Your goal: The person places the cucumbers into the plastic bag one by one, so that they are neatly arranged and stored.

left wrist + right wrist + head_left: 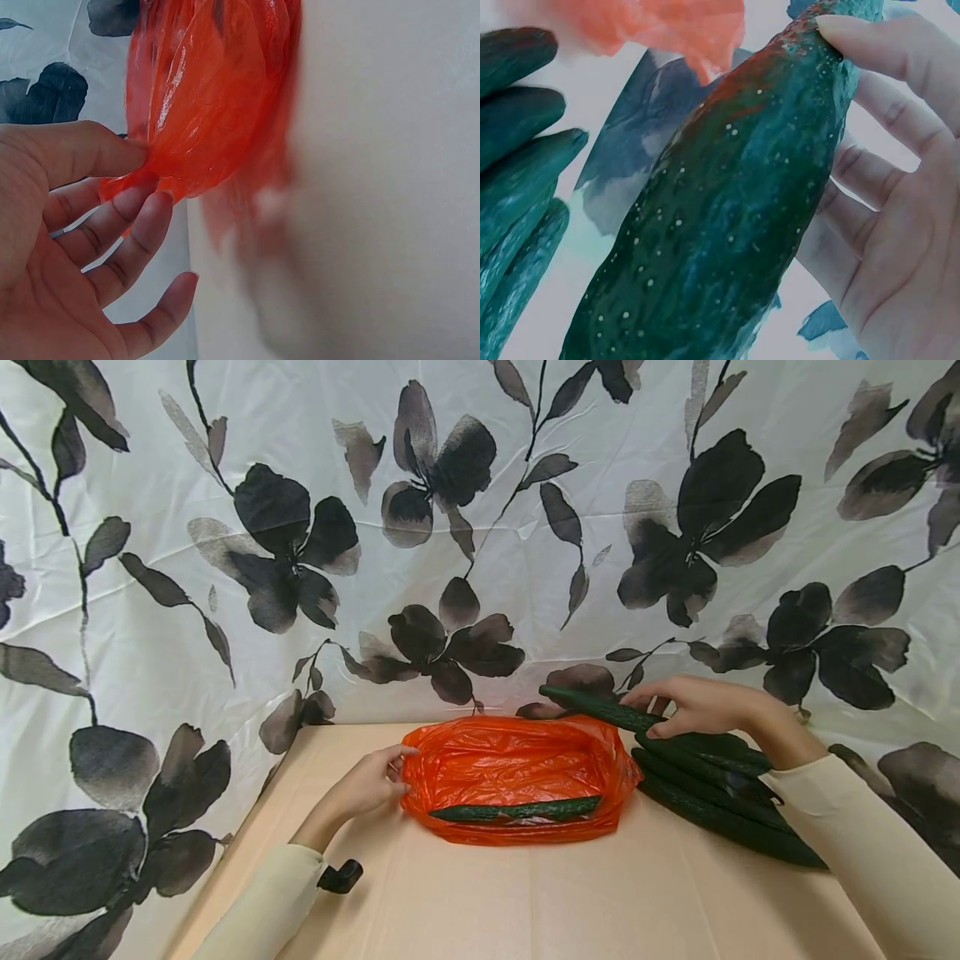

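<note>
An orange-red plastic bag [517,760] lies with its mouth spread wide, and one dark green cucumber [517,811] rests inside along its near side. My left hand [367,789] pinches the bag's left edge between thumb and fingers, as the left wrist view shows the gathered plastic [202,112]. In my right hand [705,706] is another cucumber [705,195], held up between thumb and fingers above the bag's right edge. Several more cucumbers [720,802] lie side by side on the table, below and beside that hand.
The pale wooden table [540,893] runs under everything. Behind it hangs a white cloth [555,568] with dark flowers, reaching down to the table's far edge. A small black object [341,877] sits by the left sleeve.
</note>
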